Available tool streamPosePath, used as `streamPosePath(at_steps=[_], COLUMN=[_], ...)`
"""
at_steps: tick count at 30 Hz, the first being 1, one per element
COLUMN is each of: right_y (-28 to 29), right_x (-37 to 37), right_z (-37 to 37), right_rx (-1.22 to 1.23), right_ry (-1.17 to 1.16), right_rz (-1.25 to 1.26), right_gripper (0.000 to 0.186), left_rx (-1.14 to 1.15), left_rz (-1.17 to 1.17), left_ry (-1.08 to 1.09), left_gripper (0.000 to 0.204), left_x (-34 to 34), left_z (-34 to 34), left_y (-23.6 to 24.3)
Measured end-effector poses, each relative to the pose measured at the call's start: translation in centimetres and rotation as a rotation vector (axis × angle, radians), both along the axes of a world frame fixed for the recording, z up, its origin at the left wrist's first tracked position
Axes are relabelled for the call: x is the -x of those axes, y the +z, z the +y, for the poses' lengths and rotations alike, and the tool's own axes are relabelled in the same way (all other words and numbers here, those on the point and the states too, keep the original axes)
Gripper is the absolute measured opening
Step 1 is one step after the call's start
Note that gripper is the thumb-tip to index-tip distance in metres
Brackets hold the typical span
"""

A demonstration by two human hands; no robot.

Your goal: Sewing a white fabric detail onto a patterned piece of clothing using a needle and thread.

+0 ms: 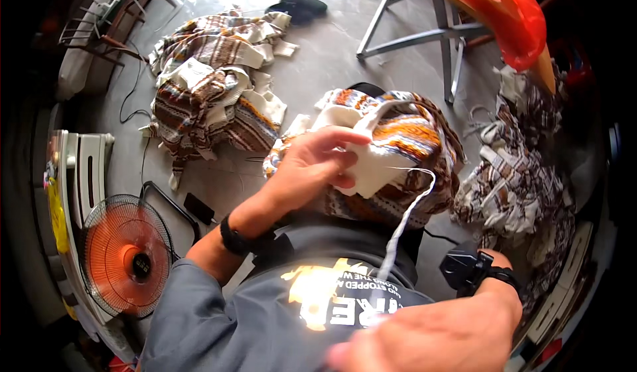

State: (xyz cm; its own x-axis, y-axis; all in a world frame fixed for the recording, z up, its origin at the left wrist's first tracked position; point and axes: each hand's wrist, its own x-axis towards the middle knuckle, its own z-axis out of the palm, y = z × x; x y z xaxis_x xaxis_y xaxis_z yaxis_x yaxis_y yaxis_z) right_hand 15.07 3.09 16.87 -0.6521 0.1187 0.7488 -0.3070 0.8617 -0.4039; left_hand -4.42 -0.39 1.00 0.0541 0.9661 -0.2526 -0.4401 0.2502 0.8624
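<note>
left hand (312, 166): my fingers clamp the garment (391, 153) – bundled on my lap
right hand (431, 335): fingers pinched on white strip (408, 216) – pulled taut from garment
floor: cloth pile (212, 86), fan (126, 256)

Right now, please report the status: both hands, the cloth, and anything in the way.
Left hand pressing the striped knit piece on the lap. Right hand pulling a white strip taut, grip blurred. Garment piles on floor, left and right, apart from hands.
</note>
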Motion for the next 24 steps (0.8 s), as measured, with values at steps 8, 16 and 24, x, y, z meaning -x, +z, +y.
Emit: streamPosePath(at_steps=[8, 16, 24], right_y=[-4.7, -10.8, -11.5], right_x=[-8.1, -17.3, -18.9], right_z=[3.4, 9.2, 11.4], right_rx=[0.551, 0.967, 0.199], right_ry=[-0.408, -0.439, -1.303], right_rz=[-0.490, 0.297, 0.449], right_gripper=[0.049, 0.013, 0.008], left_rx=[0.030, 0.036, 0.002], left_rz=[0.024, -0.010, -0.017], left_ry=[0.047, -0.042, -0.084], left_gripper=[0.028, 0.040, 0.046], left_x=[0.5, 0.1, -0.2], left_z=[-0.3, -1.0, -1.9], left_y=[-0.1, 0.4, 0.4])
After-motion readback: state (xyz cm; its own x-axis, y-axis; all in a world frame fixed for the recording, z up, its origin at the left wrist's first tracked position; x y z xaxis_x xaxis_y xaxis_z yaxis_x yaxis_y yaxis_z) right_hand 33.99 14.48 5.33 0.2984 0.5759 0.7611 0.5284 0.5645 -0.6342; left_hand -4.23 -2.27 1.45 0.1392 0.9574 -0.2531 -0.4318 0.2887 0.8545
